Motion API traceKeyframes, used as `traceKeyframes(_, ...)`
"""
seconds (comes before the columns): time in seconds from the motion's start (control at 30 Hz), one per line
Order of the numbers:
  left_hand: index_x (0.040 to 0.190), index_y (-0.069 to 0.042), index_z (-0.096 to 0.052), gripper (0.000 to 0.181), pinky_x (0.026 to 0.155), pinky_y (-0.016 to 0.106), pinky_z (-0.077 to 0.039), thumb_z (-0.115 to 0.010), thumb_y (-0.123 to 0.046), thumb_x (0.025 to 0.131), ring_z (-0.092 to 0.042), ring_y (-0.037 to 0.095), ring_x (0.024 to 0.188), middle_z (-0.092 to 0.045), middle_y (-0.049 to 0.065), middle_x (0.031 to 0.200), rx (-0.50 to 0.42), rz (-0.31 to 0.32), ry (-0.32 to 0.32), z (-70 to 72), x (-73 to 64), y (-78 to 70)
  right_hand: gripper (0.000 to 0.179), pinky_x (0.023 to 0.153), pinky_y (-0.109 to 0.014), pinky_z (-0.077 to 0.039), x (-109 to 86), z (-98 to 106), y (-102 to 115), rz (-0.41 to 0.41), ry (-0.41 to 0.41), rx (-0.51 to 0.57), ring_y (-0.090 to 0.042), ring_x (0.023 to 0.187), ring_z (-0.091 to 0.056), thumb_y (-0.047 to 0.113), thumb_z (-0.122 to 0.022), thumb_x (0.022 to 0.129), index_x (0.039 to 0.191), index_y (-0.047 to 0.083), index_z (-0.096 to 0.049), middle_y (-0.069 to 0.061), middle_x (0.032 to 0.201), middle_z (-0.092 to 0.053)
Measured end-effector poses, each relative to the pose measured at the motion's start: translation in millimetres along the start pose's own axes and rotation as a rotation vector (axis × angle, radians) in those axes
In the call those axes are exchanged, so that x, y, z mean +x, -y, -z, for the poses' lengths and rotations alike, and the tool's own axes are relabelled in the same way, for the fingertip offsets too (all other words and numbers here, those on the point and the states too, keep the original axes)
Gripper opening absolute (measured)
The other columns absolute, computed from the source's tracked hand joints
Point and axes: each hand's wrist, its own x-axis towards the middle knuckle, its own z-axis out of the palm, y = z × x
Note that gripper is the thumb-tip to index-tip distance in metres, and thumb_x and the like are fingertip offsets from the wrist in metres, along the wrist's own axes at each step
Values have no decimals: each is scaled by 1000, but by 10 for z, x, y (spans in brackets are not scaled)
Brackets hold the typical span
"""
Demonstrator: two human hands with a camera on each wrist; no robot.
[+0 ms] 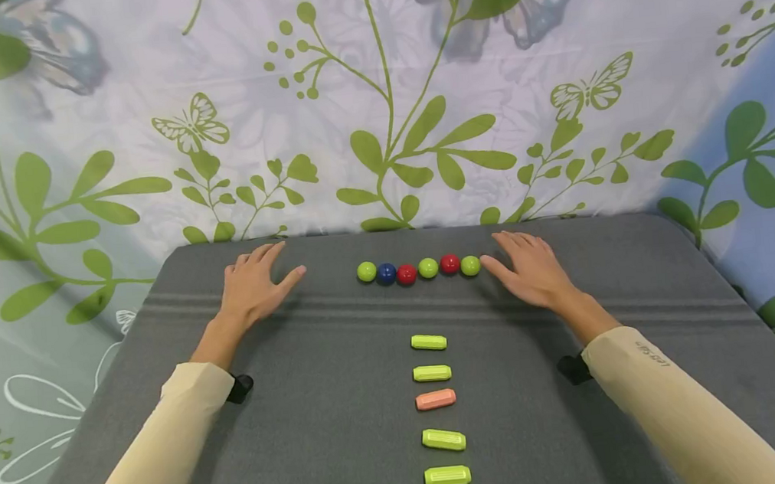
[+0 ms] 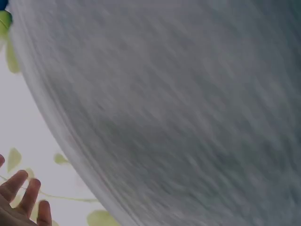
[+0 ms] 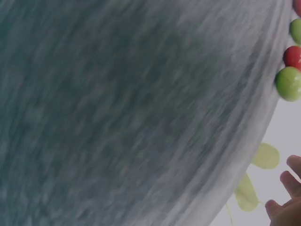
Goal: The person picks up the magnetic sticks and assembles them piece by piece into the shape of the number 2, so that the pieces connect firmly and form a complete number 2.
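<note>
Six glossy balls would be several: a row of them runs across the far part of the grey table [image 1: 333,416], with a green ball [image 1: 366,271] at the left end, then a blue ball [image 1: 386,273], a red ball [image 1: 406,274], more green and red, and a green ball [image 1: 470,265] at the right end. My left hand [image 1: 253,288] is spread left of the row, apart from it, holding nothing. Just beside the right-end ball is the thumb of my right hand [image 1: 531,269], whose fingers are extended and grip nothing.
Below the balls, a column of short ridged sticks runs toward me: several yellow-green, such as the nearest stick [image 1: 447,476], and one orange stick [image 1: 436,399]. Behind the table's far edge hangs a leaf-and-butterfly patterned cloth [image 1: 235,78].
</note>
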Motion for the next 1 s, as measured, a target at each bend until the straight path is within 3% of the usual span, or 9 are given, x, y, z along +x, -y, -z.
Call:
traceKeyframes(0.1, 150, -8, -40, 73, 98, 67, -29, -52, -56, 97, -45, 44, 124, -41, 22, 147, -93, -45, -26, -6, 3, -132, 68, 109, -61, -21, 10, -6, 67, 1, -39, 67, -45, 136, -32, 46, -50, 102, 147, -4, -40, -27, 146, -42)
traceKeyframes(0.23, 147, -9, -45, 67, 86, 56, -43, -56, -52, 97, -57, 32, 104, -50, 18, 138, -229, -98, -8, -47, -23, -313, 62, 104, -62, -30, 15, -8, 147, -32, -58, 182, -46, 130, -40, 37, -58, 100, 143, -5, -44, -27, 140, -48)
traceKeyframes(0.47, 132, -10, -61, 45, 63, 38, -47, -65, -36, 96, -57, 21, 73, -63, 10, 116, -510, -150, 11, -213, -142, -667, 58, 100, -62, -34, 6, -45, 225, -114, -27, 340, -45, 127, -45, 32, -63, 98, 142, -1, -46, -26, 137, -50)
traceKeyframes(0.57, 129, -7, -62, 42, 58, 35, -45, -66, -32, 96, -57, 28, 69, -63, 8, 111, -649, -148, 94, -274, -202, -832, 56, 100, -62, -34, 11, -77, 233, -120, -24, 361, -45, 127, -44, 29, -63, 98, 142, -2, -47, -27, 138, -50)
traceKeyframes(0.73, 131, -4, -61, 42, 56, 31, -43, -65, -29, 97, -55, 37, 70, -63, 7, 112, -821, -119, 339, -382, -301, -1112, 54, 100, -62, -35, 28, -117, 242, -111, -31, 355, -46, 127, -45, 25, -65, 97, 140, -4, -48, -29, 137, -51)
traceKeyframes(0.83, 131, -3, -61, 43, 55, 29, -42, -67, -26, 96, -54, 32, 67, -63, 8, 113, -844, -125, 424, -473, -356, -1254, 53, 100, -61, -35, 38, -132, 248, -105, -32, 347, -46, 126, -45, 23, -66, 97, 139, -5, -49, -29, 136, -51)
traceKeyframes(1.0, 129, -1, -61, 43, 60, 29, -46, -71, -21, 93, -58, 21, 66, -63, 11, 114, -823, -151, 476, -611, -399, -1383, 51, 101, -60, -35, 59, -158, 258, -105, -26, 350, -45, 126, -46, 22, -66, 97, 138, -5, -51, -29, 135, -52)
